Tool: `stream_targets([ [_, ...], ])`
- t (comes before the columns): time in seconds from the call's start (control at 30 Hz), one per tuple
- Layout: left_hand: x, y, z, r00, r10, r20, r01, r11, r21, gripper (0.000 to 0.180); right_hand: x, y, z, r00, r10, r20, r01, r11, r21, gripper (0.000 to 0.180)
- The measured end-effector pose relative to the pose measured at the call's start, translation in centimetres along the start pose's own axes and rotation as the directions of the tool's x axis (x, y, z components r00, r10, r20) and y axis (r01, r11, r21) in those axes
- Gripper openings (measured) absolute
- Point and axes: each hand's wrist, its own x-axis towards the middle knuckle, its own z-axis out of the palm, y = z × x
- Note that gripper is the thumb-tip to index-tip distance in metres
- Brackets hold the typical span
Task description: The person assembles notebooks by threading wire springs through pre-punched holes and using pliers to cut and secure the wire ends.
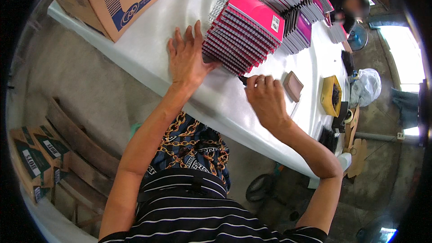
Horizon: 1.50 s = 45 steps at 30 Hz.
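A tall stack of spiral notebooks (256,9) with bright pink covers stands on the white-covered table, its wire-bound edges facing me. Against the stack's left side, my left hand (186,60) is open, fingers spread upward and thumb reaching along the bottom near edge. My right hand (265,96) is closed around a small black tool (243,80), whose tip meets the stack's lower near corner. The fingers cover most of that tool, so its kind does not show. Loose wire spirals (220,2) lie beyond the stack on its left.
More notebook stacks (297,29) stand behind to the right, near another person (335,6). A brown block (293,86) and a yellow container (331,95) of dark pieces sit right of my hand. A large cardboard box (121,0) occupies the table's far left.
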Motion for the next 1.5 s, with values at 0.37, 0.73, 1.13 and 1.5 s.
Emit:
stream_targets([
  [0.37,-0.1,1.1,0.6,0.998,-0.005,-0.061,0.001,0.998,-0.068,0.124,0.4,5.2,1.7,0.896,-0.291,-0.334,0.3,0.954,-0.026,0.019],
  [0.73,-0.2,0.8,0.7,0.997,-0.016,-0.071,0.011,0.998,-0.067,0.122,-1.4,2.4,-0.7,0.979,0.014,-0.205,0.037,0.97,0.242,0.013],
  [1.13,-0.1,0.9,0.5,0.999,-0.002,-0.037,0.0,0.998,-0.07,0.122,-0.1,4.6,1.8,0.917,-0.223,-0.33,0.245,0.969,0.026,0.018],
  [1.5,-0.1,0.8,0.7,0.998,-0.008,-0.056,0.004,0.996,-0.085,0.122,-0.6,5.7,-0.8,0.958,-0.143,-0.247,0.172,0.98,0.099,0.026],
])
